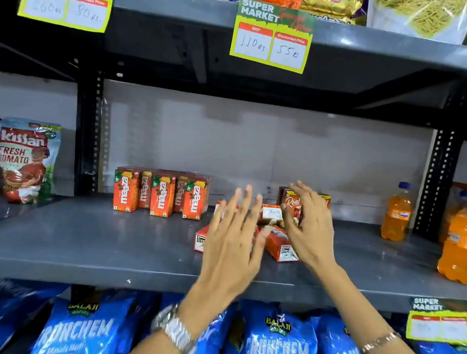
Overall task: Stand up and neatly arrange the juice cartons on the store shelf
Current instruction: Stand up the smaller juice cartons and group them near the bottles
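The left hand (pixel 236 233) hovers with its grip spread flat and empty above a fallen small red rectangular cardboard juice carton (pixel 200 239) lying on the grey metal shelf (pixel 80 237). The right hand (pixel 310 226) has its grip half open, fingers curved around an upright dark red juice carton (pixel 290 203); contact cannot be confirmed. Between the two grips lie further toppled red cartons (pixel 280 244). Well to the left of the left grip, the standing orange mango-drink cartons (pixel 160 194) form a tidy block.

Handling judgement: each carton is likely light, rigid at its edges, slightly yielding on broad faces, and smooth. Pinch across the two narrow sides, near mid-height, then pivot upright.
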